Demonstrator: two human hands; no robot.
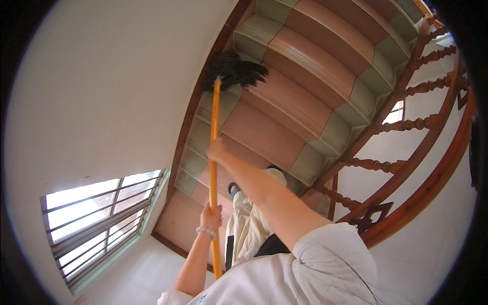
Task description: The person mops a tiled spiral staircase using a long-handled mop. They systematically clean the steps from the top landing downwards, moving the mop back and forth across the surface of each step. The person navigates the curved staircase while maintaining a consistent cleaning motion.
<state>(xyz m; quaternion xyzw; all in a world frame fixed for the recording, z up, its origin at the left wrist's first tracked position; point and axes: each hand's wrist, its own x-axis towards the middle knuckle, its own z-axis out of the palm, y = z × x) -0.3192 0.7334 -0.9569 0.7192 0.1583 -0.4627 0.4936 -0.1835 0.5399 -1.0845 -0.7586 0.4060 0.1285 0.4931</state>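
A mop with a black shaggy head rests on a stair step, close against the wall side. Its long yellow-orange handle runs from there down toward my body. My right hand is closed around the handle partway along it. Lower on the same handle, my left hand grips it, a beaded bracelet on the wrist. The tiled steps, pink in the middle and grey-green at the sides, rise ahead of me.
A brown wooden banister with turned balusters curves along the right. To the left are a white wall with a dark skirting board and a barred window. My feet stand on the stairs.
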